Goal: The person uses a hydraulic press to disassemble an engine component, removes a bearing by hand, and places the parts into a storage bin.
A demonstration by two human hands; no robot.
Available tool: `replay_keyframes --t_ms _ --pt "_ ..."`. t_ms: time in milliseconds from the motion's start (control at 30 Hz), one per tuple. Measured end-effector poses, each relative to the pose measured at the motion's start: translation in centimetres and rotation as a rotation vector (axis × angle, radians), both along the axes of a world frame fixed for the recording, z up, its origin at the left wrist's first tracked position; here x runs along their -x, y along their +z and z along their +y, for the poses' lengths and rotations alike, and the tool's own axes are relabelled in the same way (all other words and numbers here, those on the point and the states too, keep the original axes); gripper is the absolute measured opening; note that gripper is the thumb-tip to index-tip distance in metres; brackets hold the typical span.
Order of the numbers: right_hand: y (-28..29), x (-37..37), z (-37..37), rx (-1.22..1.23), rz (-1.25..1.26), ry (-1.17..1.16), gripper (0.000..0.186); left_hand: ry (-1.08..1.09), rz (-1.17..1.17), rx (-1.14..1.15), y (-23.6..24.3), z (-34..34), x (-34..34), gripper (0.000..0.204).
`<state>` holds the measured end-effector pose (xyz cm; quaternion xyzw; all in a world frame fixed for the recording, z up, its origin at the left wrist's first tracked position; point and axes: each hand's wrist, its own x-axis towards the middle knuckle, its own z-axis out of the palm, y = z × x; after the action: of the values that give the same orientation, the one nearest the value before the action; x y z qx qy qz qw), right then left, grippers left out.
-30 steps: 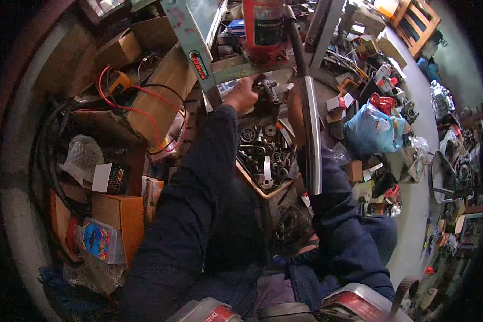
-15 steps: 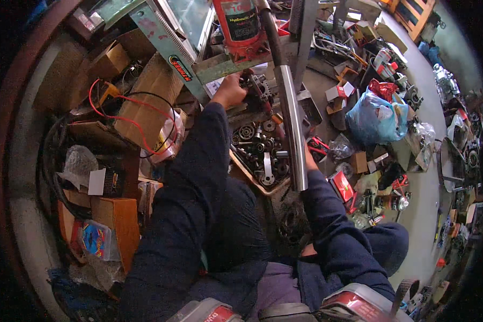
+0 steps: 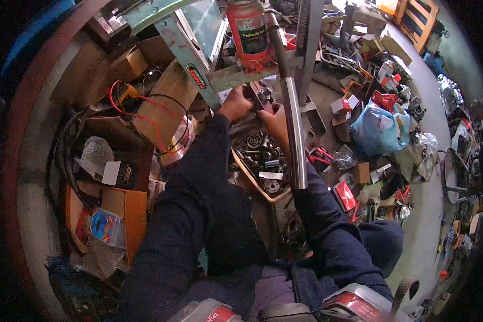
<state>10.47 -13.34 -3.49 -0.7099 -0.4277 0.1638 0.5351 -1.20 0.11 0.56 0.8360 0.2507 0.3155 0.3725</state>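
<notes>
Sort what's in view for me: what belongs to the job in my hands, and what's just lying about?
Likely the job:
metal part, at your left hand and right hand
tray of metal parts below, possibly

Apparently lying about:
blue plastic bag
bubble wrap
clear plastic case

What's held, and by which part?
A metal part, by its left side, in the left hand; the right hand meets its near end, grip unclear.

1 left hand (image 3: 235, 105), 1 right hand (image 3: 274, 123), 1 held part (image 3: 263, 97), 1 red jack (image 3: 250, 38), 1 shiny tube (image 3: 295, 134), 1 parts-filled tray (image 3: 254, 181).
</notes>
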Motion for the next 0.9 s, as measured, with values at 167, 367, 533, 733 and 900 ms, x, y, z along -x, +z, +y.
replay_keyframes --t_ms 167,367,533,733,900 --pt "3.5 4.1 -0.3 -0.073 -0.142 0.045 0.058 -0.112 0.044 0.276 -2.0 4.0 6.6 0.045" --pt "5.7 3.1 -3.7 -0.213 -0.622 -0.056 0.061 0.018 -0.552 1.127 2.4 -2.0 1.4 0.025" --pt "4.0 2.2 -2.3 0.023 -0.602 -0.159 0.054 -0.028 -0.641 1.086 2.7 -2.2 -0.3 0.016" --pt "5.3 2.1 0.2 -0.133 -0.441 -0.015 0.078 0.131 -0.184 0.355 -6.1 7.8 2.1 0.019" --pt "1.7 -4.7 -0.2 -0.122 -0.657 -0.053 0.083 0.046 0.416 -0.516 -7.2 6.2 -4.2 0.025"
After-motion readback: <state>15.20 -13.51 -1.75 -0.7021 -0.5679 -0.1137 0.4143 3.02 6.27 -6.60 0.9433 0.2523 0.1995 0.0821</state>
